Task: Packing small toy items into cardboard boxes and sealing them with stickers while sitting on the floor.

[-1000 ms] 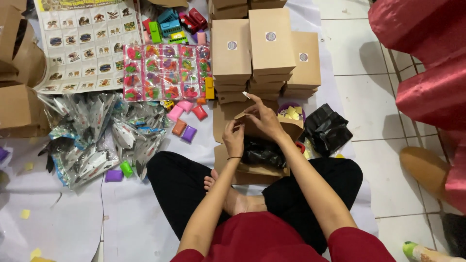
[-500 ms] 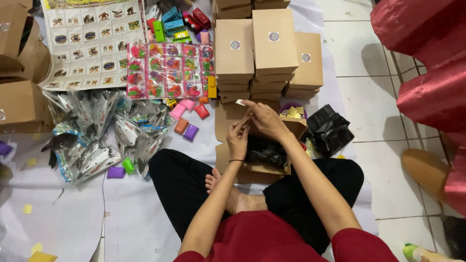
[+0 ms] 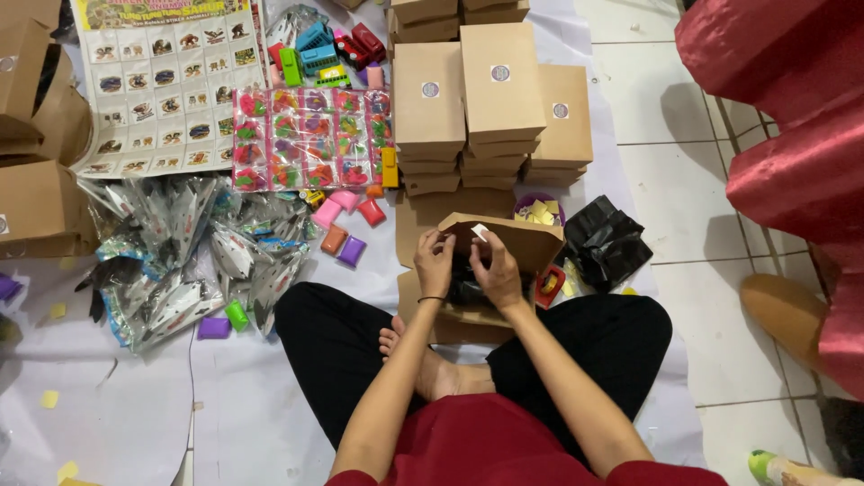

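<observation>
Two hands: met on the flap of the brown paper bag (image 3: 522,245), close over the crossed legs at the near edge of the white floor sheet (image 3: 135,396).
Change: half a second before, right hand raised over the open mouth; by this moment lowered onto the flap, flap folded forward, small white sticker (image 3: 480,232) showing on it.
Meaning: closing of the bag judged nearly done, sticker seemingly placed but perhaps not yet pressed flat.
Left hand (image 3: 435,261): fingers curled, pinching the flap's left end.
Right hand (image 3: 495,270): fingers drawn together, thumb and fingertips gripping the flap just under the sticker.
Bag: stiff matt kraft paper, flat-sided, sharply creased; something black and glossy (image 3: 463,290) visible beneath the flap.
Stacks (image 3: 499,85): same brown paper, rectangular, each with a round seal, piled toward the sheet's far edge.
Black pouch (image 3: 607,243): crinkled, shiny, just right of the bag.
Foil packets (image 3: 180,243): silvery, wrinkled, heaped toward the left edge.
Toy sheet (image 3: 310,139): pink, clear blister pockets in rows.
</observation>
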